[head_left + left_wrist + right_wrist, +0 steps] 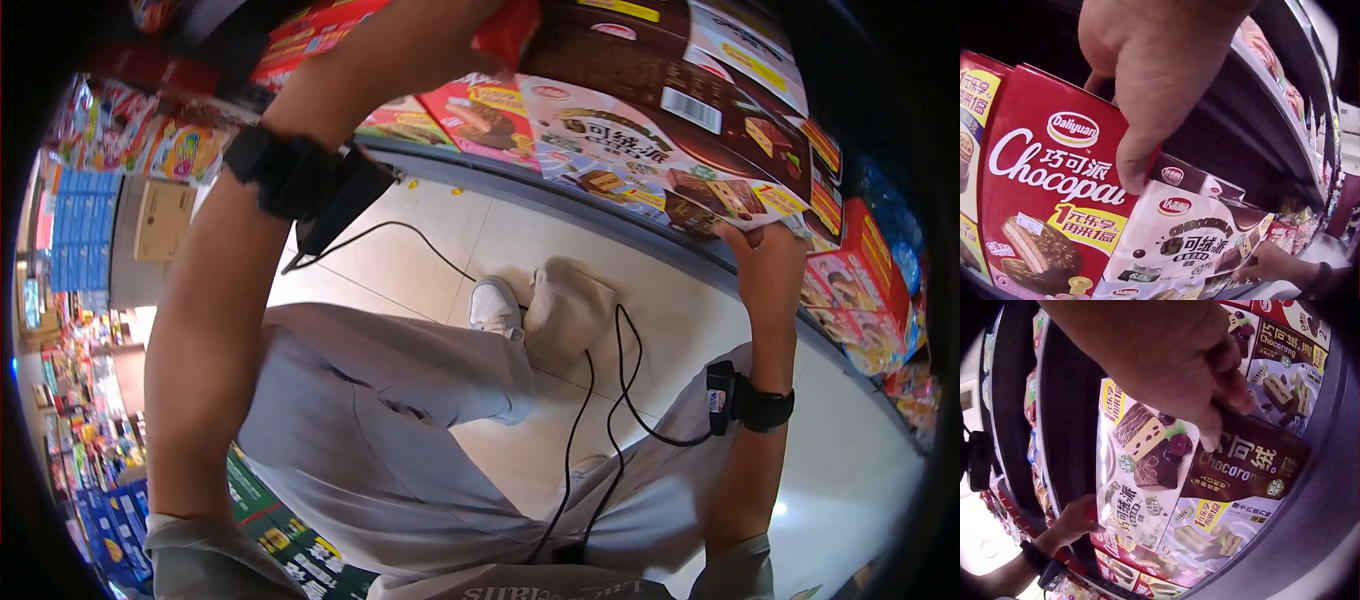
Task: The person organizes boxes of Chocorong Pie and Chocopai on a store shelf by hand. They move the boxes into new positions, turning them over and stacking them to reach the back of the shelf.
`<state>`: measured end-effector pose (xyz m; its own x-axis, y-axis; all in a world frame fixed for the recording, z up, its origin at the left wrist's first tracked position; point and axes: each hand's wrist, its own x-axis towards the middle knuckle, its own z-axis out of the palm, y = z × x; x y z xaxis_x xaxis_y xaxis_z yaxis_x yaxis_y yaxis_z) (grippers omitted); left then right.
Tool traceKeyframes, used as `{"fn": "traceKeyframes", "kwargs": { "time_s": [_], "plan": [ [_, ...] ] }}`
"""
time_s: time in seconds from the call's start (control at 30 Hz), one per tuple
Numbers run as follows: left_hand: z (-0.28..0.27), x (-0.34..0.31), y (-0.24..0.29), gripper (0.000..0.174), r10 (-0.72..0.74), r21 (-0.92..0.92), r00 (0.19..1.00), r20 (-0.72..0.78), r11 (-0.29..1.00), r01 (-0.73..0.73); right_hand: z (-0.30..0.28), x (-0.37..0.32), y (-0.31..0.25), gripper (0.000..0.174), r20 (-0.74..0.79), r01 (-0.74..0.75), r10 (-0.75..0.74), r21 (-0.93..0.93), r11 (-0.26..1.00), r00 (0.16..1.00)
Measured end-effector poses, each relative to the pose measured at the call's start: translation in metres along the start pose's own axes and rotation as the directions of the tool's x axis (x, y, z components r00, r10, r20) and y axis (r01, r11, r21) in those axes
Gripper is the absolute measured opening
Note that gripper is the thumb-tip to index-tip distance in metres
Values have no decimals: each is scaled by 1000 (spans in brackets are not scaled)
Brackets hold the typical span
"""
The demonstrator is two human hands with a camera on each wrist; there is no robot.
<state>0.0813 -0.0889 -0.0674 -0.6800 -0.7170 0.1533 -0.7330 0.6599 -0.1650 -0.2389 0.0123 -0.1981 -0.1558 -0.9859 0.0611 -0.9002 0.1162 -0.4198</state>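
Observation:
A white cake box with chocolate cake pictures [600,130] [1172,240] [1125,503] stands in the shelf row. At its right end, my right hand [772,265] [1269,262] [1179,375] grips the edge with bent fingers, beside a dark brown box [1241,456]. My left hand [450,45] [1160,75] [1074,520] grips the top edge of a red Chocopai box [1054,156], thumb on the front near the white box; its other fingers are mostly hidden behind.
Red boxes with food pictures [850,290] stand right of the row. Below the shelf edge, a light cloth-like item [570,310] lies on the tiled floor [430,215] by a shoe [494,305]. Black cables hang between the legs. Blue stacked packs [85,235] and a carton [163,220] are at left.

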Motion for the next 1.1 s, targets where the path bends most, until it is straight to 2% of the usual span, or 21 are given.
{"fn": "traceKeyframes", "kwargs": {
  "time_s": [0.07,0.1,0.13,0.17,0.23,0.27,0.3,0.37,0.43,0.57,0.7,0.8,0.87,0.9,0.93,1.03,1.1],
  "plan": [
    [-2,1,0,71,-28,-22,999,38,999,29,6,1,1,35,-15,-12,12,-23,1000,1000],
    [-3,3,0,69,-38,-31,998,55,999,40,7,1,2,37,-36,28,-27,14,1000,999],
    [-4,3,1,61,-19,-8,1000,-7,1000,18,6,-1,2,39,-58,66,-63,49,997,996],
    [-6,4,1,59,-11,-8,1000,20,1000,11,6,-1,4,42,-81,103,-96,86,991,992],
    [-17,7,5,53,13,-8,997,73,1000,-13,10,2,7,41,-48,39,-35,74,997,998],
    [-14,1,5,46,95,20,994,-52,995,-94,10,3,8,40,-14,1,0,56,998,1000],
    [-17,0,7,45,69,29,998,-10,997,-69,10,4,8,39,19,-37,37,38,999,999],
    [-26,3,12,45,20,48,997,75,999,-24,10,2,5,39,-48,33,-30,68,997,998],
    [-26,1,13,43,19,74,997,68,997,-25,11,1,6,39,-76,63,-58,60,996,995],
    [-29,7,17,45,-87,19,984,156,996,85,11,1,5,41,-70,49,-48,11,999,996],
    [-19,-2,18,55,-49,34,998,46,998,47,10,0,3,46,-47,26,-30,-73,997,998],
    [-6,-4,11,68,-38,54,998,51,998,36,15,3,11,50,-13,75,-77,-125,989,997],
    [-14,-10,20,76,-14,10,996,86,1000,13,18,6,20,53,221,14,16,-135,991,975],
    [-9,-11,16,79,-9,32,999,31,999,8,15,10,22,55,329,-13,60,-144,990,942],
    [2,-14,12,82,-2,53,1000,-21,999,3,4,10,12,60,481,-119,154,-103,988,863],
    [23,-26,5,83,4,155,985,-170,988,23,-5,4,-9,56,676,-32,91,-99,995,731],
    [34,-28,5,87,-59,20,968,-242,998,66,-2,-11,-51,53,769,-18,31,-25,1000,638]
  ]
}}
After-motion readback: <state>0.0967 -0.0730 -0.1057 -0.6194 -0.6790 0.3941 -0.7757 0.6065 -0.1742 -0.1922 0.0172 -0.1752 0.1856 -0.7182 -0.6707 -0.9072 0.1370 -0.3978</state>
